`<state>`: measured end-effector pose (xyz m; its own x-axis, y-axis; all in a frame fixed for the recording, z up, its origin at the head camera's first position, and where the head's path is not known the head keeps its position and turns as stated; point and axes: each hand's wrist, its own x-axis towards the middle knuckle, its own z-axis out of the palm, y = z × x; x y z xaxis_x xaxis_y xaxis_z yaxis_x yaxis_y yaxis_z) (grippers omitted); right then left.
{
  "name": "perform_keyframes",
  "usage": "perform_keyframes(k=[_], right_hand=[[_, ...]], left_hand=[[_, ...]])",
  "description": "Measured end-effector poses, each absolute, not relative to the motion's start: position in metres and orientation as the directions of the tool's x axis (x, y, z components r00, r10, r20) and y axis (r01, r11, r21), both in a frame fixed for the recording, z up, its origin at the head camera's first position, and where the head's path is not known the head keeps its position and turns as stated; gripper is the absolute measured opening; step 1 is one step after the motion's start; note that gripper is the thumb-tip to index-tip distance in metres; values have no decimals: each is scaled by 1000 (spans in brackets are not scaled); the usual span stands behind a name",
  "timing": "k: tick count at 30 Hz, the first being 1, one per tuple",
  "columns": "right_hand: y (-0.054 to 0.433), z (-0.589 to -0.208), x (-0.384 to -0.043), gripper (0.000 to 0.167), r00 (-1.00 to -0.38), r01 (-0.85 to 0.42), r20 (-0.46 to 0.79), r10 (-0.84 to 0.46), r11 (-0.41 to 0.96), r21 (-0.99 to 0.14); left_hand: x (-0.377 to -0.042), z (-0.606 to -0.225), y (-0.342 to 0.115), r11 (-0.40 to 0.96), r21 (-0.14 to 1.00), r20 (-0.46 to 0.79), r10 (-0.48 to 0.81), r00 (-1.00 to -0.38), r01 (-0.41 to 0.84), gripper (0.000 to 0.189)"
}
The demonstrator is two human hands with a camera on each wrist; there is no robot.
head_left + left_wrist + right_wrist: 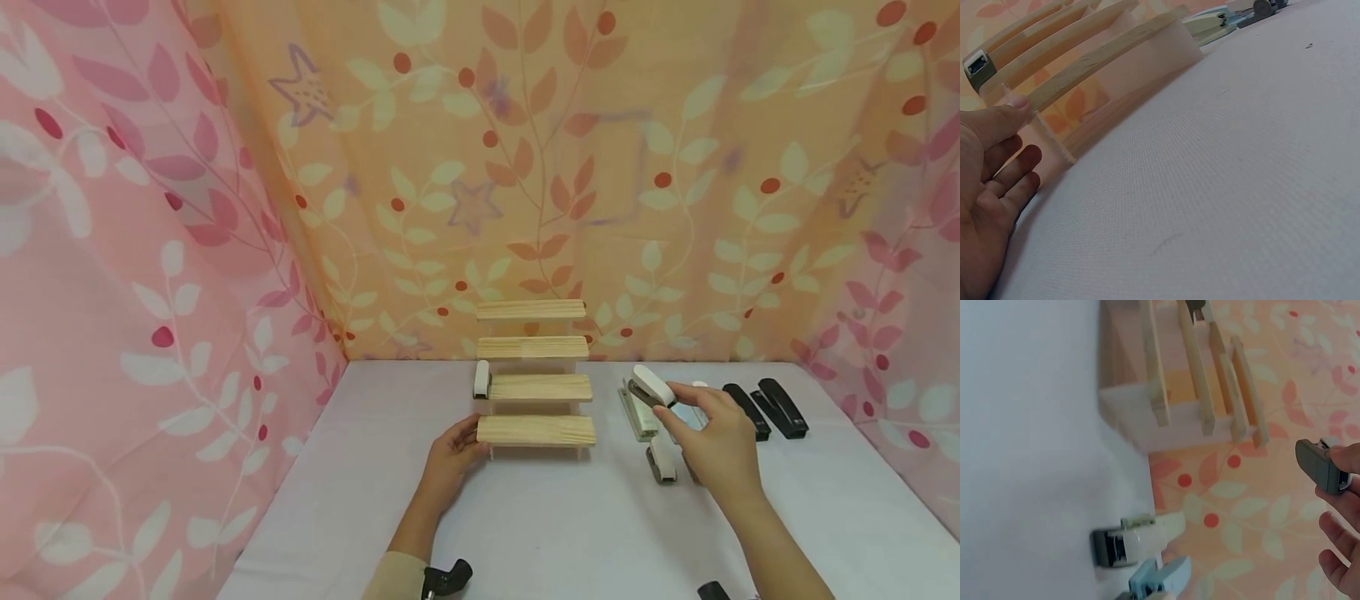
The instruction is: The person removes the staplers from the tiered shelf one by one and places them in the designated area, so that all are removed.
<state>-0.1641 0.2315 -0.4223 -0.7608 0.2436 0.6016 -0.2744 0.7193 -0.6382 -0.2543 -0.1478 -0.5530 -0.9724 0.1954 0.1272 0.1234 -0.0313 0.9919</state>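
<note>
A small stepped shelf [536,431] with pale wooden boards stands at the back middle of the table. My left hand [448,460] grips the left end of its lowest board, the thumb [1007,115] on the board's edge. At the left end of the second board from the bottom stands a white stapler [482,380]. My right hand [722,442] pinches another white and grey stapler [1319,467] between thumb and fingers, raised above the table right of the shelf. Below it are a pale green stapler [639,415] and a white and grey stapler [661,461].
Two black staplers [782,408] lie farther right. A light blue stapler [1169,575] is partly hidden behind my right hand in the head view. Patterned cloth [465,167] hangs behind the white table [337,500] and along both sides.
</note>
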Motion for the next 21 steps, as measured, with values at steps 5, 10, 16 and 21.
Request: perform_keyframes(k=[5, 10, 16, 21], right_hand=[[254, -429, -158, 47, -762, -209, 579, 290, 736, -644], [272, -434, -154, 46, -750, -156, 575, 326, 758, -634], [289, -441, -150, 48, -748, -106, 554, 365, 758, -643], [303, -451, -149, 49, -742, -80, 549, 385, 762, -643]], left_hand=[[-254, -552, -147, -12, 994, 111, 180, -977, 110, 65], [-256, -552, -147, -19, 993, 116, 179, -977, 115, 64], [-255, -551, -147, -25, 994, 112, 177, -978, 110, 65], [-255, -554, -147, -27, 994, 113, 179, -977, 110, 67]])
